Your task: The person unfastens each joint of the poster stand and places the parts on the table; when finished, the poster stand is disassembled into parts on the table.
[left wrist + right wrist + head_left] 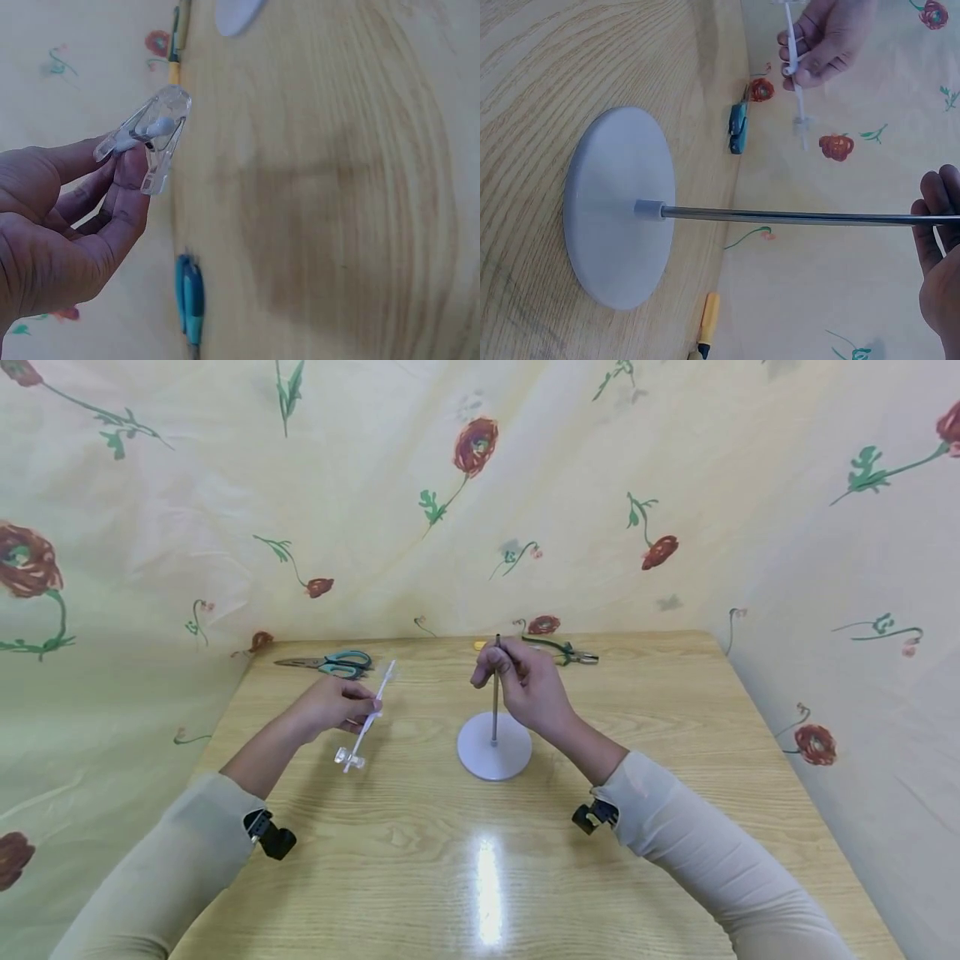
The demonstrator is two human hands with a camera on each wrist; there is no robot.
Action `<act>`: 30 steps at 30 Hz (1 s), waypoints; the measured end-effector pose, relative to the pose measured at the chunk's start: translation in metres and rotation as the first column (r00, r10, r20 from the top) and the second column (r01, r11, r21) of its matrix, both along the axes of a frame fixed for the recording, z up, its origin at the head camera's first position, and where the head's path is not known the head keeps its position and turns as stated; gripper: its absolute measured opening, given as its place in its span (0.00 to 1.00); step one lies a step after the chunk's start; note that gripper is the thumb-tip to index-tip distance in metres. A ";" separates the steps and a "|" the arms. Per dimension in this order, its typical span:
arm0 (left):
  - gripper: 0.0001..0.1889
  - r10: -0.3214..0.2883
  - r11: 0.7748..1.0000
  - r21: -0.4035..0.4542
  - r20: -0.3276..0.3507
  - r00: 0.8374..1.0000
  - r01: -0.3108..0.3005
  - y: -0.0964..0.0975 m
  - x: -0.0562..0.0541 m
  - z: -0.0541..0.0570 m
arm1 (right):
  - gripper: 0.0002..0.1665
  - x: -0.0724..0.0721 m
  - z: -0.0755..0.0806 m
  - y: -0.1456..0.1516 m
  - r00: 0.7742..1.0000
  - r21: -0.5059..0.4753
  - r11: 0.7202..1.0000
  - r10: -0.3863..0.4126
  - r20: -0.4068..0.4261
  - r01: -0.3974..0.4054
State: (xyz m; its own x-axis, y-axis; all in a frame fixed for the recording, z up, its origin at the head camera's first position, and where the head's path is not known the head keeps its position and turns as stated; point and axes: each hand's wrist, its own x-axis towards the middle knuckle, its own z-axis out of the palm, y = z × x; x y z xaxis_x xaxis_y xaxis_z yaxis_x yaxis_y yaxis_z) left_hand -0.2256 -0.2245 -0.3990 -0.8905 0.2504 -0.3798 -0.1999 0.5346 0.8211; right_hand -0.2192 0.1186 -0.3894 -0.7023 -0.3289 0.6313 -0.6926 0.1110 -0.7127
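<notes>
My left hand (335,707) pinches a thin white bar (365,731) near its middle, held tilted above the table. Clear plastic clips (349,758) sit at the bar's ends; one clear clip (166,124) shows close up in the left wrist view. With its fingers around the upper part, my right hand (528,681) grips a slim metal rod (495,702). The rod rises upright from a round white base (619,255) standing on the table. In the right wrist view the rod meets a short white collar (649,209) at the base's middle.
Scissors (330,663) with teal handles lie at the table's back left. Behind the right hand are pliers (577,656) with green handles and a yellow-handled tool (709,315), partly hidden in the head view. A flowered cloth (375,485) hangs behind the wooden table (390,877).
</notes>
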 end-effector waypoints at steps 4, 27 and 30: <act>0.19 0.025 1.000 -0.007 0.038 0.999 -0.025 -0.008 0.003 -0.009 | 0.13 0.000 -0.001 0.000 1.000 0.005 1.000 -0.005 0.003 0.005; 0.15 0.084 0.988 -0.141 0.136 0.987 -0.065 -0.024 0.007 -0.041 | 0.13 0.000 0.000 0.000 1.000 0.008 1.000 0.004 0.025 -0.004; 0.15 0.097 0.986 -0.151 0.146 0.985 -0.075 -0.024 0.007 -0.043 | 0.13 0.000 0.000 0.001 1.000 0.004 1.000 0.007 0.021 -0.007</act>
